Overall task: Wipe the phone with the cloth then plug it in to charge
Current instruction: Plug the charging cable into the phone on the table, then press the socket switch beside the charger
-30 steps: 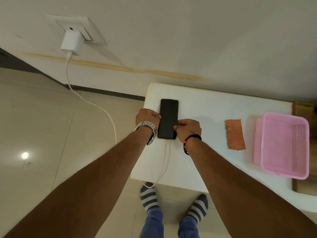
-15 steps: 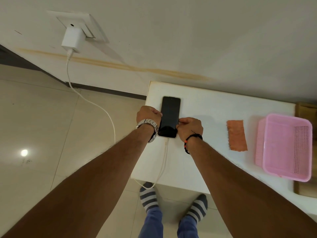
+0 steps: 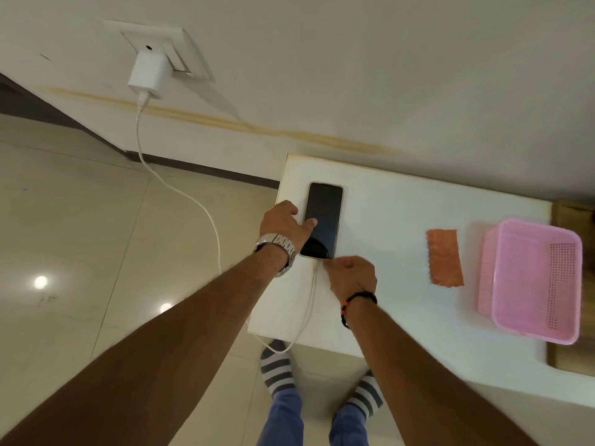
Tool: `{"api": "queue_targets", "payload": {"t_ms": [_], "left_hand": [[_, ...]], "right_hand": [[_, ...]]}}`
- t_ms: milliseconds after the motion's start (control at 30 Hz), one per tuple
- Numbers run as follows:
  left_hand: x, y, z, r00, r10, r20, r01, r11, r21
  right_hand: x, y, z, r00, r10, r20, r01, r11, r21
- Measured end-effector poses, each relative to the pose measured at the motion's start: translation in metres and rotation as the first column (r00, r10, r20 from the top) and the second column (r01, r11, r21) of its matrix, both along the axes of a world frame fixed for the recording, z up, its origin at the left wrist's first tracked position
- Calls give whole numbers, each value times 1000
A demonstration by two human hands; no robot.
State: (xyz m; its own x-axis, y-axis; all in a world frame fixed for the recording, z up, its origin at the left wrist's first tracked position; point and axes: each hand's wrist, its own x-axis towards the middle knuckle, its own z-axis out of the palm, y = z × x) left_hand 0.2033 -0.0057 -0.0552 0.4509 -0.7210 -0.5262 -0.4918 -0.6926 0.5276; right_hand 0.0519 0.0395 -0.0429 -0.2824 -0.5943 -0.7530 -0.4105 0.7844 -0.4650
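A dark-screened phone [image 3: 323, 220] lies flat on the white table [image 3: 402, 217] near its left end. A white cable [image 3: 310, 297] is plugged into the phone's near edge and runs off the table to a white charger [image 3: 148, 75] in a wall socket [image 3: 174, 49]. My left hand [image 3: 283, 222] grips the phone's left edge, with the thumb lying on the screen. My right hand [image 3: 352, 275] is curled shut; its fingertips touch the phone's near right corner beside the plug. An orange cloth [image 3: 444, 257] lies flat on the table to the right, apart from both hands.
A pink plastic basket [image 3: 531, 281] stands at the table's right end, just beyond the cloth. A wooden surface [image 3: 573, 214] shows behind it. The cable hangs in a loop off the table's near edge above my striped socks [image 3: 277, 368]. Tiled floor lies to the left.
My right hand has left the phone's right side and drawn back to its near corner. My left thumb has come onto the screen. The phone has stayed in place.
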Motion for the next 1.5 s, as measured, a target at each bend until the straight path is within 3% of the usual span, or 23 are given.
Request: {"api": "queue_targets", "payload": {"t_ms": [233,433,700,967,1133,1333,1500], "left_hand": [[-27,13,9,949,-268,163,256,962,94],[-49,13,4,885,-321,336,265,943,202],[-58,14,2,888,-278,365,216,955,202],[-53,21,8,920,-256,296,202,959,201],[-20,39,26,974,-131,185,127,991,31],[55,60,66,993,115,-21,-116,989,-90],[119,71,105,919,356,-168,-386,899,-205]], "right_hand": [[25,46,-6,978,200,-68,-196,979,52],[34,39,-7,978,142,-155,-143,990,4],[27,40,-16,984,128,-126,-133,991,-28],[23,39,-5,986,135,-102,-137,990,-15],[18,26,20,981,152,-121,-158,986,-47],[44,5,51,982,185,49,-174,969,-176],[88,-8,77,946,269,180,-229,949,-216]]}}
